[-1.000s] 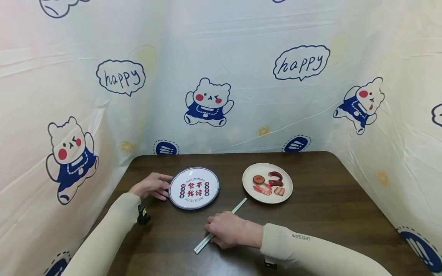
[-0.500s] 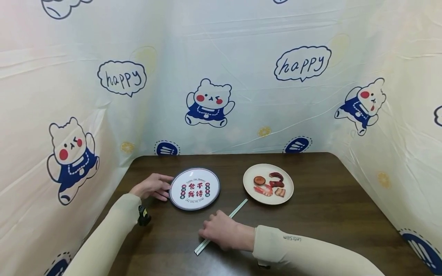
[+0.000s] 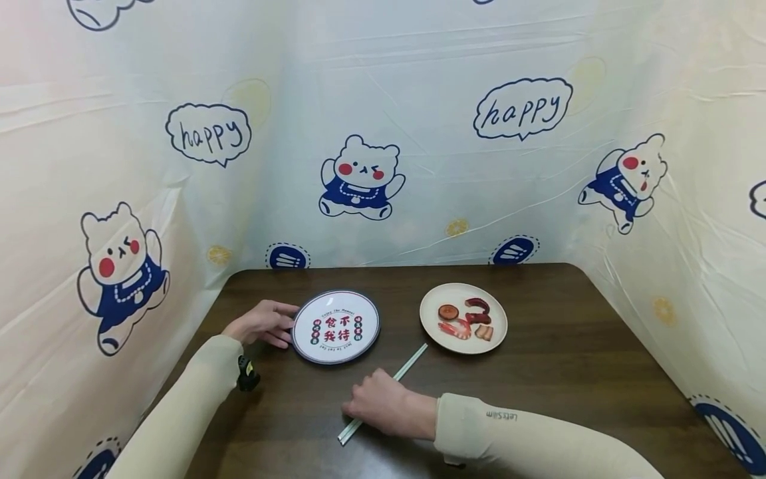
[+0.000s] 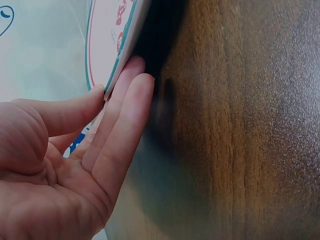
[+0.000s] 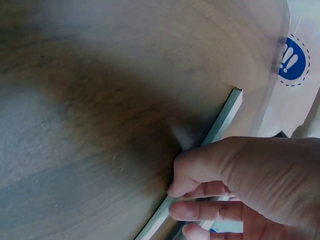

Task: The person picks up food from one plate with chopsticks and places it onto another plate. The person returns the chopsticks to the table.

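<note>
My left hand (image 3: 263, 324) pinches the left rim of a round white plate with a blue edge and red lettering (image 3: 336, 326). In the left wrist view the thumb of that hand (image 4: 75, 150) lies at the rim of the plate (image 4: 107, 40), with fingers along its underside. Slanting across the table, a pair of pale green chopsticks (image 3: 411, 360) is held in my right hand (image 3: 385, 402) nearer its lower end. The right wrist view has the thumb and fingers of that hand (image 5: 250, 185) around the chopsticks (image 5: 225, 117), partly covering them.
A cream plate (image 3: 431, 319) stands at the right, bearing several pieces of food, among them a shrimp (image 3: 456, 329) and a round brown slice (image 3: 448, 313). Everything rests on a dark wooden table (image 3: 568, 372), with a printed curtain (image 3: 419, 199) around it.
My right hand has shifted a little left and down along the chopsticks, which keep almost the same place. The left hand and both plates have not visibly moved.
</note>
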`<state>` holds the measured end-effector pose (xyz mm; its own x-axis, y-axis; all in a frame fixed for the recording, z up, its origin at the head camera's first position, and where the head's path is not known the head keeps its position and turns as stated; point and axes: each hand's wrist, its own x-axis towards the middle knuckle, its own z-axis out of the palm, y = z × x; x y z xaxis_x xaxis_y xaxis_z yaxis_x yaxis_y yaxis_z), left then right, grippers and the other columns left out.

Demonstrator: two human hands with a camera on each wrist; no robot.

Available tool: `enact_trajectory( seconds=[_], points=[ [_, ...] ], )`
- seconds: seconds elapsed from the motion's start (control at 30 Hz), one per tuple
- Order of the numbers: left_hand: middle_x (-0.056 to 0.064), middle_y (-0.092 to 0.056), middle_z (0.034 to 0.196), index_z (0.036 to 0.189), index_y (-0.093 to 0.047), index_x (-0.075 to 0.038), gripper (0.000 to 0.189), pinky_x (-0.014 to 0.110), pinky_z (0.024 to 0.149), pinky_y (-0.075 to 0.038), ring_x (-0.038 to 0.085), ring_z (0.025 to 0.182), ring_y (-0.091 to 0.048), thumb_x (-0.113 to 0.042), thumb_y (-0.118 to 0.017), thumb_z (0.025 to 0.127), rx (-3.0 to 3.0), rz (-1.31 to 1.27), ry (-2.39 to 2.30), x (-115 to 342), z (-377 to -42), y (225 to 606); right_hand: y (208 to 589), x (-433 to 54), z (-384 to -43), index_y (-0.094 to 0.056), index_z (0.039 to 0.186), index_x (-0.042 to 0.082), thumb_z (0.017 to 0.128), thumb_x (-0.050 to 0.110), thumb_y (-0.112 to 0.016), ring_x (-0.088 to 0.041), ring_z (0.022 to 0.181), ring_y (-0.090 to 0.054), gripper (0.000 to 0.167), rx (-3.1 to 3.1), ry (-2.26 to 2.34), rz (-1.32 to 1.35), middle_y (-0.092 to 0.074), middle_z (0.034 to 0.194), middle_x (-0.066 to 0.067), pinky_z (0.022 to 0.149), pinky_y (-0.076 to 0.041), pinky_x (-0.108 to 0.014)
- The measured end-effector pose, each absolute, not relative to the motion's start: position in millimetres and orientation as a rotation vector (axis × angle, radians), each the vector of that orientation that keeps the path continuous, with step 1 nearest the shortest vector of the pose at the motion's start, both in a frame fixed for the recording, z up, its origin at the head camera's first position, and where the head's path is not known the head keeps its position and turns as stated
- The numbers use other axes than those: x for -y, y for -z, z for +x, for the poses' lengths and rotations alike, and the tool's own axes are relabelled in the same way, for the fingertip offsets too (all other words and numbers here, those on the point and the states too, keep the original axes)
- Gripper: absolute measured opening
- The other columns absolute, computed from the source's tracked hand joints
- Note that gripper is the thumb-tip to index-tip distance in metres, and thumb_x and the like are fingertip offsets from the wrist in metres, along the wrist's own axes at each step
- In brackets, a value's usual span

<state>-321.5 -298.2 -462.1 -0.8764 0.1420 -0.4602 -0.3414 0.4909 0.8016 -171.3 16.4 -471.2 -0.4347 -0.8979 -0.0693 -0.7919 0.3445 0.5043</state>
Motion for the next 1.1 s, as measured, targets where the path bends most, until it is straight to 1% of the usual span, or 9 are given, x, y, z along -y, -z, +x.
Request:
enact_trajectory(
  seconds=[0.13, 0.27, 0.43, 0.5, 0.67, 0.93, 1.1],
  points=[
    [0.023, -0.068, 0.114, 0.159, -0.039, 0.005, 0.059, 0.043, 0.077, -0.067, 0.028, 0.081, -0.075, -0.002, -0.06, 0.104, -2.265, -0.169, -1.369, 297.2, -321.1, 461.1, 469.3, -18.5, -175.1, -0.072, 0.103, 0.039, 0.089, 0.029, -0.083, -0.009, 0.062, -0.062, 0.02, 2.389, 0.667, 1.586, -0.068, 0.084, 0.011, 0.043, -0.048, -0.026],
    [0.022, -0.069, 0.114, 0.158, -0.04, 0.005, 0.059, 0.043, 0.077, -0.067, 0.028, 0.081, -0.075, -0.003, -0.061, 0.104, -2.263, -0.166, -1.37, 295.3, -320.4, 461.3, 467.5, -20.7, -179.1, -0.072, 0.108, 0.037, 0.09, 0.026, -0.083, -0.009, 0.063, -0.061, 0.023, 2.426, 0.629, 1.662, -0.068, 0.085, 0.01, 0.044, -0.048, -0.025],
    [0.022, -0.069, 0.113, 0.158, -0.041, 0.004, 0.059, 0.043, 0.077, -0.067, 0.028, 0.08, -0.075, -0.003, -0.061, 0.104, -2.265, -0.174, -1.365, 294.3, -319.7, 461.3, 467.2, -22.8, -181.4, -0.069, 0.111, 0.034, 0.087, 0.025, -0.085, -0.01, 0.066, -0.062, 0.03, 2.475, 0.601, 1.726, -0.066, 0.087, 0.008, 0.044, -0.047, -0.026],
    [0.022, -0.069, 0.113, 0.158, -0.04, 0.004, 0.059, 0.043, 0.077, -0.067, 0.028, 0.08, -0.075, -0.003, -0.061, 0.104, -2.267, -0.177, -1.362, 295.0, -319.6, 461.3, 467.2, -23.1, -181.4, -0.068, 0.111, 0.032, 0.086, 0.026, -0.085, -0.01, 0.068, -0.062, 0.031, 2.486, 0.602, 1.729, -0.065, 0.089, 0.007, 0.045, -0.048, -0.026],
    [0.022, -0.068, 0.114, 0.158, -0.04, 0.005, 0.059, 0.043, 0.077, -0.067, 0.028, 0.08, -0.074, -0.003, -0.061, 0.104, -2.273, -0.165, -1.366, 297.4, -319.7, 460.7, 468.5, -23.3, -181.1, -0.067, 0.113, 0.03, 0.089, 0.026, -0.082, -0.008, 0.069, -0.06, 0.029, 2.509, 0.61, 1.712, -0.064, 0.094, 0.007, 0.048, -0.05, -0.025],
    [0.022, -0.069, 0.112, 0.158, -0.04, 0.005, 0.059, 0.044, 0.077, -0.067, 0.029, 0.081, -0.074, -0.003, -0.061, 0.104, -2.264, -0.165, -1.365, 299.0, -321.3, 461.5, 474.5, -25.8, -181.1, -0.065, 0.116, 0.03, 0.091, 0.032, -0.079, -0.008, 0.064, -0.058, 0.028, 2.428, 0.676, 1.692, -0.062, 0.099, 0.008, 0.044, -0.045, -0.024],
    [0.022, -0.068, 0.113, 0.158, -0.04, 0.004, 0.059, 0.044, 0.077, -0.066, 0.029, 0.081, -0.074, -0.004, -0.061, 0.104, -2.264, -0.157, -1.372, 298.6, -321.6, 462.5, 476.3, -27.9, -182.6, -0.064, 0.119, 0.029, 0.095, 0.035, -0.076, -0.009, 0.066, -0.059, 0.027, 2.405, 0.691, 1.699, -0.062, 0.103, 0.008, 0.045, -0.047, -0.025]
  ],
)
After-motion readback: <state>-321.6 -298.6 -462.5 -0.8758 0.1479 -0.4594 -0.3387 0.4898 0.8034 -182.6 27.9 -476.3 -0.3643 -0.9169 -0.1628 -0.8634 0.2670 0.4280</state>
